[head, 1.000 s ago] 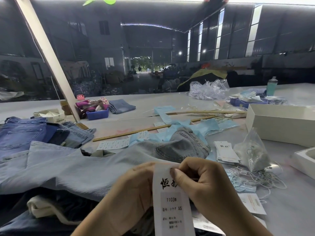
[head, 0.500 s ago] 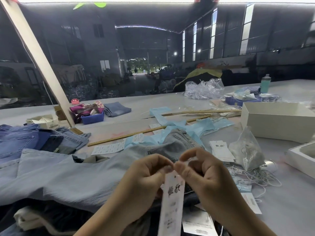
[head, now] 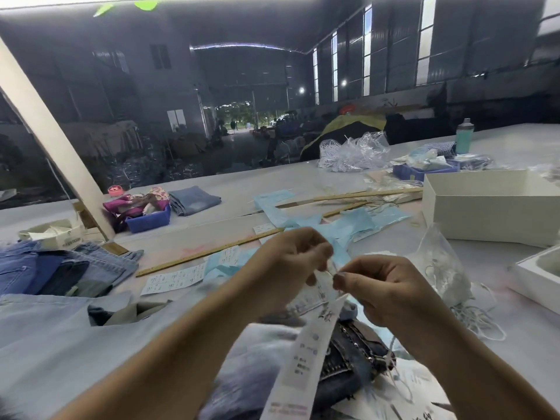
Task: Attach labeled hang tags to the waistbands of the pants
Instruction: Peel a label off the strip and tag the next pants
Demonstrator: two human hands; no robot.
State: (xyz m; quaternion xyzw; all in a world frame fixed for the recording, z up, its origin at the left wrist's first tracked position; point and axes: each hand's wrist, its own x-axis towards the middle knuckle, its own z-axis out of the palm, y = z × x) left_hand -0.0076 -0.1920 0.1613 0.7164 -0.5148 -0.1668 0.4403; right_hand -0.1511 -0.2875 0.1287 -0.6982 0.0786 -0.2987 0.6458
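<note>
White printed hang tag (head: 306, 353) (blurred) dangling over jeans (head: 348, 356)

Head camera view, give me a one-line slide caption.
Both hands, left hand and right hand, pinch a thin string at the top of a long white printed hang tag above pale blue denim pants.

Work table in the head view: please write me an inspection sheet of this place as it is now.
Surface: pale table, crowded.
Job's things: long white hang tag hangs between both hands; light blue pants below; dark jeans under the tag.
Clutter: white box, blue bin, wooden ruler, teal bottle, plastic bags.
Grip: left hand and right hand pinch at the tag's top; the thread is blurred.
Cables: loose white strings only.
Surroundings: dim warehouse hall.
</note>
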